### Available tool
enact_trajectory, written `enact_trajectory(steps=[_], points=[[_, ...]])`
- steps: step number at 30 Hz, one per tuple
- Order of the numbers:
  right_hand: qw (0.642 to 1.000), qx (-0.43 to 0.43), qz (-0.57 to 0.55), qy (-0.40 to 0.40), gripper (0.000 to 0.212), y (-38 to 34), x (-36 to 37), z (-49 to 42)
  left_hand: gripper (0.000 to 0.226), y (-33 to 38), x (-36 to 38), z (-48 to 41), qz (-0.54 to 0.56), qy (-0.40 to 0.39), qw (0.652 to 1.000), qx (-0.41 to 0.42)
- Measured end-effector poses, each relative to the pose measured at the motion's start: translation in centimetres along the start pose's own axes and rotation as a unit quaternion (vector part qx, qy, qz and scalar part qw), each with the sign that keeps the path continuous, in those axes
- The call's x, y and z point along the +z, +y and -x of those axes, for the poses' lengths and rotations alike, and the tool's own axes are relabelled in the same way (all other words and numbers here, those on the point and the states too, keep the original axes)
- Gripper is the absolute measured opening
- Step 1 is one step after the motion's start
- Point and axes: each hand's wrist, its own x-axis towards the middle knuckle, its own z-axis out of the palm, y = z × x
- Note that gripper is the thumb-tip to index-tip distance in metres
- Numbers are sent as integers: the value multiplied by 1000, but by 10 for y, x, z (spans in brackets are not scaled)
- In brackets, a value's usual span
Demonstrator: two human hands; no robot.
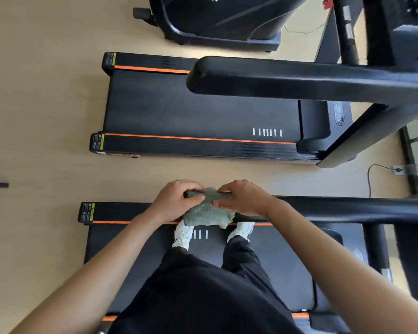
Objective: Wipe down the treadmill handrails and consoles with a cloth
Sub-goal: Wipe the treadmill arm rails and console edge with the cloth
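Note:
A grey-green cloth [206, 210] is draped over the end of the near treadmill's black handrail [348, 209], which runs off to the right. My left hand [176, 201] grips the rail's end with its fingers curled over the cloth's left edge. My right hand [244, 197] holds the cloth against the rail from the right, fingers curled over the top. The cloth's lower part hangs loose below the rail. I stand on this treadmill's belt [130, 249] in white shoes.
A second treadmill [191, 112] lies parallel beyond a strip of wooden floor, its thick black handrail [299, 78] reaching in from the right. Another black machine [215, 18] stands at the top. A power cable and socket [396, 169] sit at the right.

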Motion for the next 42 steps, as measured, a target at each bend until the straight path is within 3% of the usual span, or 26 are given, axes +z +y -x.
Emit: enact_trajectory(steps=[8,16,21,24,34,39,42], points=[[978,-76,-117,-152,51,30,-17,-36,20,7,-6,2,94,-41,986,-129],[944,-87,-204,-243,44,63,-24,-47,57,6,-10,-35,38,-151,971,-179],[949,-92,-195,-231,52,95,-29,-34,51,29,3,-56,-20,-209,965,-156],[953,-85,-192,-219,56,117,-34,-23,60,44,17,-67,-63,-231,961,-135],[966,-38,-203,-155,39,217,-57,39,64,112,103,-120,-78,-257,963,-9],[969,-17,-199,-145,35,262,-72,68,53,143,142,-145,-84,-273,958,8],[972,10,-191,-135,32,290,-81,85,65,158,170,-155,-74,-263,962,9]])
